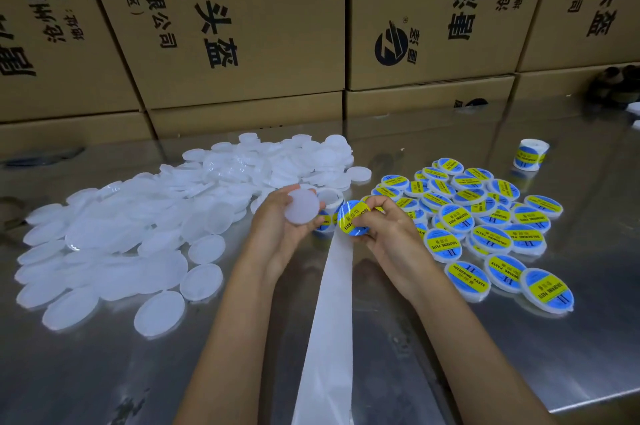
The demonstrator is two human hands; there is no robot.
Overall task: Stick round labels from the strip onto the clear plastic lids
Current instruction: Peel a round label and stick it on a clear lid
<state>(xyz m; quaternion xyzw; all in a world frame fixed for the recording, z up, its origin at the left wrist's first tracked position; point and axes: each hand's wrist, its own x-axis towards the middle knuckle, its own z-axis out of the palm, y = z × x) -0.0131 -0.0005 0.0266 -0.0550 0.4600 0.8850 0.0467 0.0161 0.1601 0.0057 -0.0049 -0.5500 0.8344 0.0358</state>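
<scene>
Over a steel worktop (519,355), the left hand (280,224) grips a bare lid (302,206) while the right hand (384,234) pinches a label (353,217) peeled from the strip (332,303); a tilted placement could wrinkle it off-centre.

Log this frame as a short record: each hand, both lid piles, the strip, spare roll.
left hand: holds one bare lid
right hand: pinches a round label at the strip
strip: bare backing trails toward the camera
bare lids: heap on the left
labelled lids: group on the right
spare roll: far right, upright
table: shiny metal
</scene>
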